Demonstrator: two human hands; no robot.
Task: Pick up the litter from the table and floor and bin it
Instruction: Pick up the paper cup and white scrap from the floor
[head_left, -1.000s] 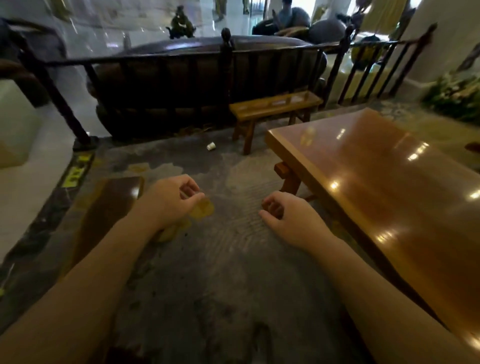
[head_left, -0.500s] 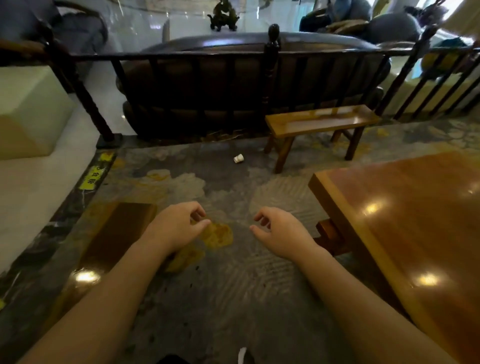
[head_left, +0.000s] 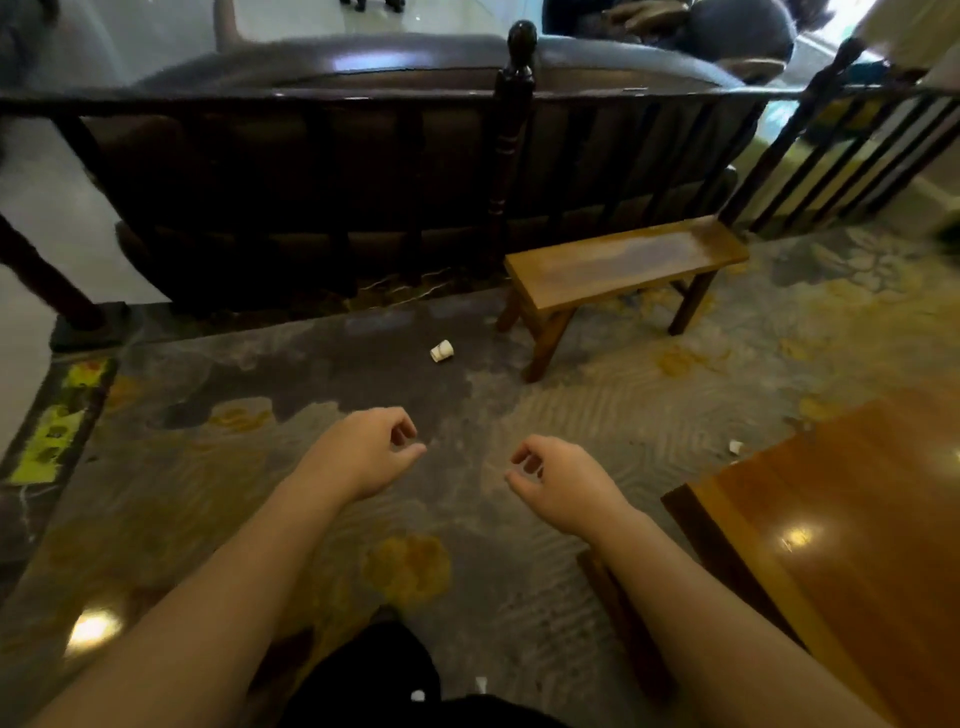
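A small white paper cup (head_left: 441, 351) lies on its side on the patterned carpet, just left of a low wooden bench (head_left: 623, 265). A second small white scrap (head_left: 735, 447) lies on the carpet near the far corner of the glossy wooden table (head_left: 857, 519). My left hand (head_left: 363, 452) and my right hand (head_left: 561, 483) hover side by side above the carpet, well short of the cup. Both hands have loosely curled fingers and hold nothing. No bin is in view.
A dark wooden railing (head_left: 514, 130) with a sofa behind it runs across the back. More railing stands at the far right (head_left: 831, 156). Yellow-marked floor edging (head_left: 52, 441) borders the carpet at the left. My dark clothing (head_left: 363, 675) fills the bottom middle.
The view has swung left and downward; the table has slid to the right edge, and the cup and bench now sit nearer the centre. Both hands stay empty and have drifted slightly apart.
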